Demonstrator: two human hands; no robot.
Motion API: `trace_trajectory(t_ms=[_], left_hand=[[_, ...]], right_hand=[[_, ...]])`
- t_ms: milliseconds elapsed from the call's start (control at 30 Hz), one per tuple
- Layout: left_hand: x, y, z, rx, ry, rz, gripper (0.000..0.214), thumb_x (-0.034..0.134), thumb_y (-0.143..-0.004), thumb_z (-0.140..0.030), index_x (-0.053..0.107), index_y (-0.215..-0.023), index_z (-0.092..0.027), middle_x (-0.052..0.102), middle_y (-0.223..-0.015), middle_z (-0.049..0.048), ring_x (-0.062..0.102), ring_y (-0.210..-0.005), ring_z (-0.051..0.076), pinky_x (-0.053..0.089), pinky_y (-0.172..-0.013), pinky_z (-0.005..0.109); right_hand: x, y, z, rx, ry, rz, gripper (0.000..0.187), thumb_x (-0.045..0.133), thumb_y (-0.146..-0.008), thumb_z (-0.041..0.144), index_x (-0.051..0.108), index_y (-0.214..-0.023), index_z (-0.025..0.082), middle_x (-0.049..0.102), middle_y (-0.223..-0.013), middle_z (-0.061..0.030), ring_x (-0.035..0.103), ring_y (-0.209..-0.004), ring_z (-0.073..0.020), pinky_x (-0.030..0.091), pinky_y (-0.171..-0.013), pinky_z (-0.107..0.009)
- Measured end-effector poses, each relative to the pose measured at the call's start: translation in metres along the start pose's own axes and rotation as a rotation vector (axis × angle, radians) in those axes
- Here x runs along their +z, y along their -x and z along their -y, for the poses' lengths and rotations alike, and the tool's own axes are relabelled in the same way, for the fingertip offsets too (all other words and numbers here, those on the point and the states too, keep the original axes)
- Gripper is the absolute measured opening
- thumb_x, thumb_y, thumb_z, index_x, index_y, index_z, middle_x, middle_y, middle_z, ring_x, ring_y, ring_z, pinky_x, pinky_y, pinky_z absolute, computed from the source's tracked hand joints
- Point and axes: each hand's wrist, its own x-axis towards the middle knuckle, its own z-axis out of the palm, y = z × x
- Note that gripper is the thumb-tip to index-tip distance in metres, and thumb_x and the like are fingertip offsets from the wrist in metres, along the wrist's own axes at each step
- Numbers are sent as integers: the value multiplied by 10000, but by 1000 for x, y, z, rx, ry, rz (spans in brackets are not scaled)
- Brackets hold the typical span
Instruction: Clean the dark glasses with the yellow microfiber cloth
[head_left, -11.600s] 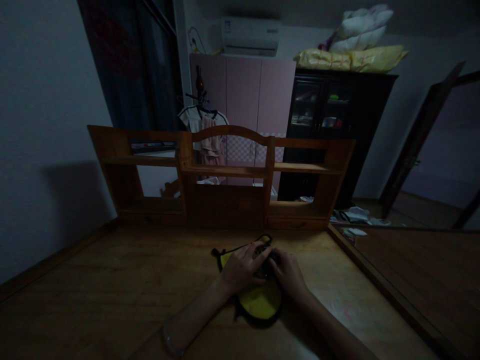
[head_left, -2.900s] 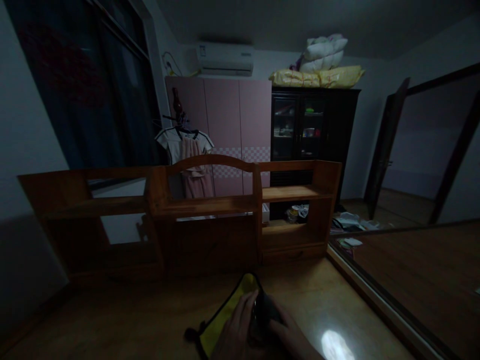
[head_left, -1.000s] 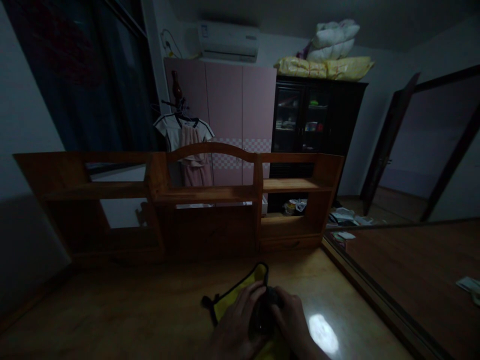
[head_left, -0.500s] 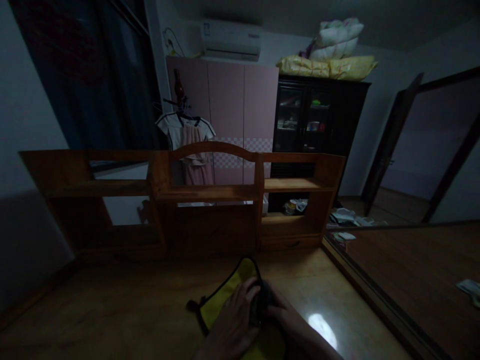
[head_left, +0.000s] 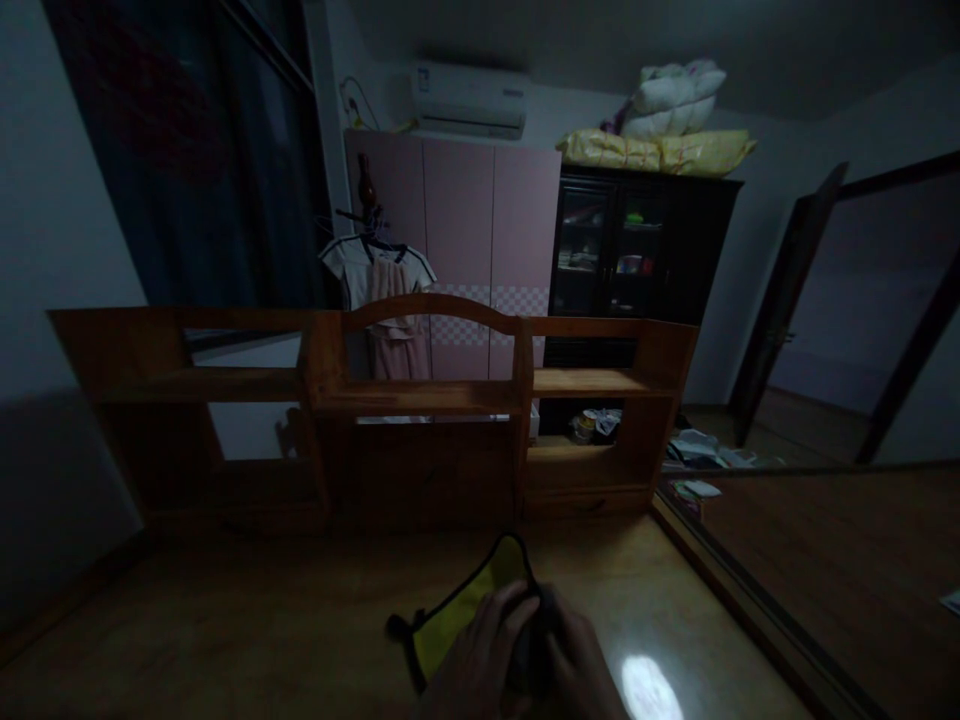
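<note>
A yellow cloth with black edging lies on the wooden surface at the lower middle, and a dark loop or tab sticks out at its left corner. Over its right part, my left hand has its fingers bent round a dark object. From the other side my right hand closes on the same object, its fingers near those of the left. Dim light and the hands hide most of this object, so its kind cannot be made out.
A low wooden shelf unit with open compartments stands at the far end of the wooden surface. Along the right runs a raised edge. Beyond are a pink wardrobe, a black cabinet and hanging clothes.
The view has tilted up a little, so the scene sits lower. My right hand has come round more upright beside the dark object; both hands stay on it.
</note>
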Motion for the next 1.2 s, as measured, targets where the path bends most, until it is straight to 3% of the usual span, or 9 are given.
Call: trace_trajectory(t_ms=[167,267,333,400,500,667,933,1100,1200], left_hand=[[9,5,4,32,-19,-31,861,692,-759,-157,175,-1437,-272,329,-1489,129,385,-1349,303,452,-1045,440],[12,6,6,27,-43,-45,874,732,-740,-212,199,-1432,-256,341,-1482,141,397,-1339,325,462,-1028,453],[13,6,7,11,-63,-62,872,726,-730,-207,211,-1433,-247,357,-1471,145,405,-1331,332,462,-1024,466],[14,5,8,-1,-96,-96,862,704,-707,-153,236,-1424,-248,379,-1457,139,410,-1325,334,463,-1018,479],[13,5,9,-4,-136,-130,882,653,-644,-52,269,-1410,-262,400,-1448,116,420,-1315,328,478,-1002,488],[7,7,3,-105,-139,-128,928,582,-608,1,269,-1436,-280,348,-1492,84,365,-1355,309,455,-1042,486],[6,3,4,8,-220,-99,922,633,-653,-10,269,-1456,-278,390,-1461,102,427,-1309,318,502,-989,472],[10,2,8,15,-260,-104,896,683,-697,-58,274,-1461,-287,399,-1459,110,436,-1302,327,501,-985,464],[10,2,10,39,-222,-118,869,727,-750,-217,252,-1476,-268,403,-1452,134,446,-1295,340,518,-962,462]], right_hand=[[-12,-4,17,0,80,93,157,538,-735,233,681,-766,175,691,-704,-42,612,-687,-220,468,-605,-267],[-11,-6,21,11,48,96,113,527,-721,195,624,-671,165,622,-602,-3,565,-610,-180,396,-528,-234],[-8,-7,22,34,-39,100,121,541,-702,186,655,-735,161,662,-674,-14,602,-678,-201,446,-589,-248],[-5,-9,23,79,-172,113,257,568,-676,185,701,-894,162,724,-850,-45,646,-842,-248,504,-739,-300],[-3,-9,29,164,-396,190,479,615,-627,171,689,-1100,192,724,-1091,-61,626,-1059,-291,482,-932,-391],[-8,-7,39,290,-661,354,637,554,-596,92,640,-1213,226,702,-1171,-37,612,-1112,-270,449,-997,-418],[-2,-5,7,135,-347,140,493,689,-690,332,673,-1175,242,638,-1280,-90,503,-1252,-332,363,-1089,-494],[-3,-3,0,16,-214,43,417,660,-750,361,699,-1143,227,684,-1204,-112,576,-1159,-347,413,-1040,-496],[-8,-6,7,-38,-186,38,388,654,-747,310,717,-1114,203,720,-1133,-109,619,-1076,-351,462,-968,-467]])
